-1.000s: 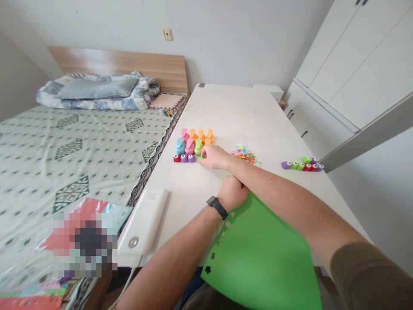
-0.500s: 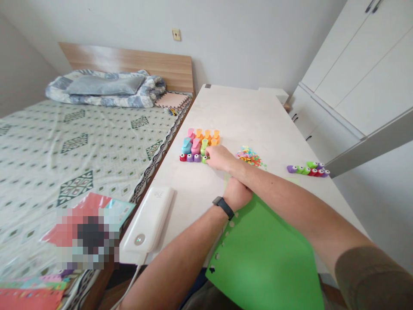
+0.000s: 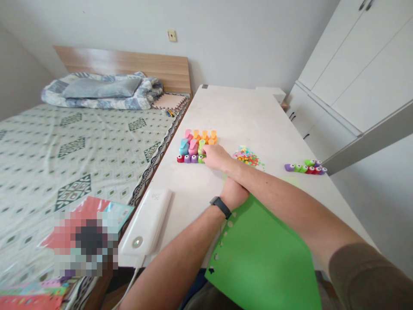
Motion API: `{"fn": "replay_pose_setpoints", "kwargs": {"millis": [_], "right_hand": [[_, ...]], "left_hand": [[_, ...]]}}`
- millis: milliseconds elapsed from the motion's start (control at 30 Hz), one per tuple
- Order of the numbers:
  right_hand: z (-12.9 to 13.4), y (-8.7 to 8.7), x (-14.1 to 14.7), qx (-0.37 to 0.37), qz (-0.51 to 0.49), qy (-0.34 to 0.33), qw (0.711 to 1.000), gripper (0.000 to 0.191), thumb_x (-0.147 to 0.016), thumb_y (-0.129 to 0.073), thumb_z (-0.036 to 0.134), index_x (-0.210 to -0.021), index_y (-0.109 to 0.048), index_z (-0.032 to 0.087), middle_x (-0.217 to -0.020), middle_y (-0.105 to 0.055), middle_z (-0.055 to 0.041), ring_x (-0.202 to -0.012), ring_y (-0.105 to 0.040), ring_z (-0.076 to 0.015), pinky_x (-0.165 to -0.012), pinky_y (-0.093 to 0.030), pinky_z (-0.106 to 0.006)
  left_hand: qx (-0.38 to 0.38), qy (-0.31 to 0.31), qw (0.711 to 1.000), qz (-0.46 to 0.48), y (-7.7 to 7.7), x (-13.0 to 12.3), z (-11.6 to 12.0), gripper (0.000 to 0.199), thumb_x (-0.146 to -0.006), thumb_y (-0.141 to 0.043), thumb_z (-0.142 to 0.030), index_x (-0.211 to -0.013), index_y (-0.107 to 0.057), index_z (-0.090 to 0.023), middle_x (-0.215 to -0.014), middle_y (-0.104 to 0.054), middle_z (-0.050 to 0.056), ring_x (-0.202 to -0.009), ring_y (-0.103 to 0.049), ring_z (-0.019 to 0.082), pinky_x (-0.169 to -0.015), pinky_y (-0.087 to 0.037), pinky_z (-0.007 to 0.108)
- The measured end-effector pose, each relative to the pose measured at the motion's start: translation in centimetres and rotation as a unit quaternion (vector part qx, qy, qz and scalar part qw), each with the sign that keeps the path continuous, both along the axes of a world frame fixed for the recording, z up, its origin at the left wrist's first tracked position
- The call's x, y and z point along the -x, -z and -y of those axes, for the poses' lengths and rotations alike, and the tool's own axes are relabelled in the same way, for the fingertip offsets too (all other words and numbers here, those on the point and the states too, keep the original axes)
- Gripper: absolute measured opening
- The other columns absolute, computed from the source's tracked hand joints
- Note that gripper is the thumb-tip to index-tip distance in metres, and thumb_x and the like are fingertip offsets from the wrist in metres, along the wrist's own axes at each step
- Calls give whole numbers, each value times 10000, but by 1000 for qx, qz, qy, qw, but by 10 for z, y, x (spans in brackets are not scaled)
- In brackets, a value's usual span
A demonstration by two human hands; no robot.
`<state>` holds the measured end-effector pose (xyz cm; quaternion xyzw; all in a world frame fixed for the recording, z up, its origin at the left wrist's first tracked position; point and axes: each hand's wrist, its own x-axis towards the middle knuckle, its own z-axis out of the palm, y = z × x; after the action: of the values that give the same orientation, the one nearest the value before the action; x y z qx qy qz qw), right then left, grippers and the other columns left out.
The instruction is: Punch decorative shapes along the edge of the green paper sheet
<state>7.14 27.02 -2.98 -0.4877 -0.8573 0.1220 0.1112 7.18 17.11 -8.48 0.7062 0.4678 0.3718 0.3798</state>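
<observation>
Green plastic craft punch (image 3: 201, 159), gripped at the right end of the front row by the right hand (image 3: 215, 157), fingers (image 3: 207, 151) curled closed over it, on a white table (image 3: 238, 107). Left hand (image 3: 235, 193) tucked beneath the right forearm, partly hidden, clenched or released impossible to tell, beside a hole-punched green card sheet (image 3: 261, 254). Other colourful craft punches (image 3: 196, 146) packed just behind; paper confetti (image 3: 247, 157) scattered nearby.

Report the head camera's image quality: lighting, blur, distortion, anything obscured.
Head view: soft, even daylight, only faint shadows on the white desk; wide-angle distortion stretches the right forearm; the craft punches look fairly sharp but small; a pixelated block hides something on the bed.
</observation>
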Motion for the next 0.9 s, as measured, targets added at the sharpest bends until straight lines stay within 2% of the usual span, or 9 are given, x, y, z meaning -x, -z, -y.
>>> {"fn": "replay_pose_setpoints", "kwargs": {"millis": [100, 167, 267, 333, 433, 533, 733, 800, 900], "right_hand": [[3, -6, -10, -18, -47, 10, 999, 139, -872, -678, 267, -987, -694, 192, -974, -752, -89, -901, -676, -228, -787, -477, -300], [8, -11, -23, -38, -87, 11, 995, 154, -866, -689, 283, -990, -693, 192, -989, -755, -80, -898, -678, -220, -797, -476, -303], [18, -20, -52, -57, -126, 16, 990, 203, -877, -698, 327, -1025, -698, 188, -983, -757, -70, -850, -682, -201, -789, -485, -305], [26, -25, -78, -63, -137, 41, 988, 245, -870, -717, 354, -1046, -704, 184, -976, -760, -71, -831, -688, -198, -784, -500, -311], [32, -27, -131, -80, -129, 94, 984, 257, -858, -722, 344, -1067, -708, 195, -1027, -763, -81, -880, -703, -215, -802, -523, -332], [29, -22, -201, -92, -73, 173, 978, 318, -852, -708, 379, -1104, -713, 186, -1072, -763, -106, -931, -707, -251, -840, -536, -377], [13, -13, -351, -45, 150, 343, 926, 457, -829, -674, 397, -1211, -729, 152, -1242, -722, -169, -1125, -671, -326, -971, -489, -413], [14, -11, -384, -6, 207, 346, 915, 466, -804, -685, 398, -1196, -748, 155, -1220, -730, -171, -1126, -667, -331, -967, -482, -413], [17, -8, -409, 35, 248, 340, 907, 441, -780, -696, 399, -1151, -777, 175, -1219, -731, -165, -1139, -657, -333, -982, -465, -428]], "left_hand": [[-21, 15, 1000, -16, -6, 2, 7, 283, -817, -560, -102, -1036, -737, -138, -1137, -755, 147, -1079, -691, 310, -938, -548, 407], [-12, 22, 999, -23, -10, 3, 10, 245, -825, -562, -127, -993, -740, -134, -1048, -774, 136, -956, -720, 283, -829, -562, 368], [27, 22, 998, -49, -14, 3, 12, 167, -860, -563, -203, -869, -715, -133, -849, -769, 107, -740, -704, 226, -681, -527, 316], [40, 22, 998, -32, -16, 2, 11, 161, -873, -575, -232, -909, -706, -146, -848, -767, 80, -734, -699, 195, -655, -507, 276], [60, 24, 998, -6, -15, 2, 11, 166, -882, -587, -248, -967, -706, -168, -864, -769, 54, -759, -704, 169, -663, -508, 245], [69, 26, 997, 2, -14, 2, 12, 147, -883, -596, -256, -948, -706, -181, -861, -768, 44, -761, -706, 163, -672, -518, 241], [79, 25, 997, 6, -14, 2, 11, 151, -886, -607, -284, -950, -702, -187, -868, -769, 42, -763, -708, 170, -660, -520, 249], [80, 27, 996, 6, -14, 2, 10, 152, -889, -605, -292, -947, -696, -185, -856, -766, 39, -751, -703, 168, -659, -515, 252], [82, 27, 996, 2, -14, 2, 9, 159, -891, -603, -306, -943, -692, -186, -850, -764, 38, -739, -696, 166, -652, -505, 254]]}}
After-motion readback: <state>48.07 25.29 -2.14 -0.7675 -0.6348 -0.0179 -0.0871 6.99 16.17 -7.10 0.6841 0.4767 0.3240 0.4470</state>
